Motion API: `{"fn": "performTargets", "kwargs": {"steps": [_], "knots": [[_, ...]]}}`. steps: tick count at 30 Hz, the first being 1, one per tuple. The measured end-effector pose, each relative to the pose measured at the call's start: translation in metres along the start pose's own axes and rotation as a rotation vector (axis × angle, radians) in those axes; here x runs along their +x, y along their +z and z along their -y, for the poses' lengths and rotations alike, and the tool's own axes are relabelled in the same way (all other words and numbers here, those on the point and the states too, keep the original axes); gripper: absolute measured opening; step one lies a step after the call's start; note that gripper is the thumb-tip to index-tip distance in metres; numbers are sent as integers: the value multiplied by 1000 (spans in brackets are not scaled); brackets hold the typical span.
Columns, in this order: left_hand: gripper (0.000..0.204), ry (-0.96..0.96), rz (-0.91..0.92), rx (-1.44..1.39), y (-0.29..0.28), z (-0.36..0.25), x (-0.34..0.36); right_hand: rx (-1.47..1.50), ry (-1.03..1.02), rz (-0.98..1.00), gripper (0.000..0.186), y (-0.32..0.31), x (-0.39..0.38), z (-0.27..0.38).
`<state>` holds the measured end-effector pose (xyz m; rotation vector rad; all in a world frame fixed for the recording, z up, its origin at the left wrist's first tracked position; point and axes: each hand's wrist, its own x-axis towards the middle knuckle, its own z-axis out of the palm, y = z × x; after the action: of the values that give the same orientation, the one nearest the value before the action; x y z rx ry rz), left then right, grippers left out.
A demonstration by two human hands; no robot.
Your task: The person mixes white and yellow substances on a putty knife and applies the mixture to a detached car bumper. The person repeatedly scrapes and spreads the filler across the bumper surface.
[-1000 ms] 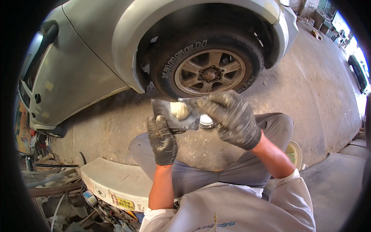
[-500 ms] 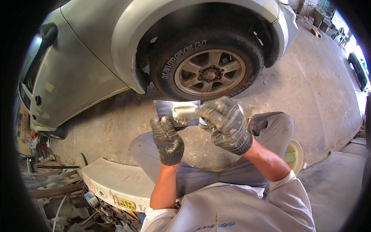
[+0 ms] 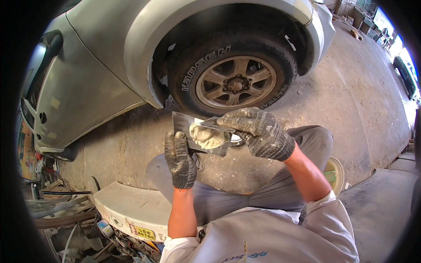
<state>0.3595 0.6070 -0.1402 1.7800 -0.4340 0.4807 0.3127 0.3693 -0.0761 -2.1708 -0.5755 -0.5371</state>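
1. Our left hand (image 3: pixel 180 158) wears a dirty grey glove and is closed around the edge of a flat metal board (image 3: pixel 184 131), holding it up in front of us.
2. A soft, pale lump of filler putty (image 3: pixel 206 136) sits on the board, just below the car wheel (image 3: pixel 234 83).
3. Our right hand (image 3: pixel 258 132), gloved too, pinches a thin metal spreader (image 3: pixel 215 126) and lays its blade on top of the putty.
4. To do this well, we think we should keep the board flat and steady, press the blade down softly, and fold the putty over again and again so none slides off.
5. We sit low on a rough, dusty concrete floor (image 3: pixel 351 109), with our grey trousers under our arms.
6. A silver car (image 3: pixel 101 65) stands close in front of us.
7. A white car panel (image 3: pixel 131 210) and a heap of scrap and wires (image 3: pixel 66 210) lie to our left.
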Motion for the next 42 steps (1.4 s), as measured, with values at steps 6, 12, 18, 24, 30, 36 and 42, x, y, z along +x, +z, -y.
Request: {"fn": "performTargets", "kwargs": {"steps": [6,12,18,24,30,36,42], "knots": [[35,-366,-225,-453,-6,-5,-4,-290,-30,-16,42,-9,-4,-5],[39,483,-216,813,-18,15,-9,206,413,-324,10,37,-20,-7],[44,660,-88,823,-10,-1,-17,312,668,-169,16,72,-25,-16],[54,675,252,788,-8,-24,-20,147,536,-185,20,61,-9,-12],[37,45,322,538,-11,-31,-20,364,599,-299,23,25,15,-7],[29,-483,-39,-290,-28,-4,-9,352,476,-188,28,2,12,9],[29,-408,-64,-473,-27,15,0,-60,136,118,28,-10,3,21]]}}
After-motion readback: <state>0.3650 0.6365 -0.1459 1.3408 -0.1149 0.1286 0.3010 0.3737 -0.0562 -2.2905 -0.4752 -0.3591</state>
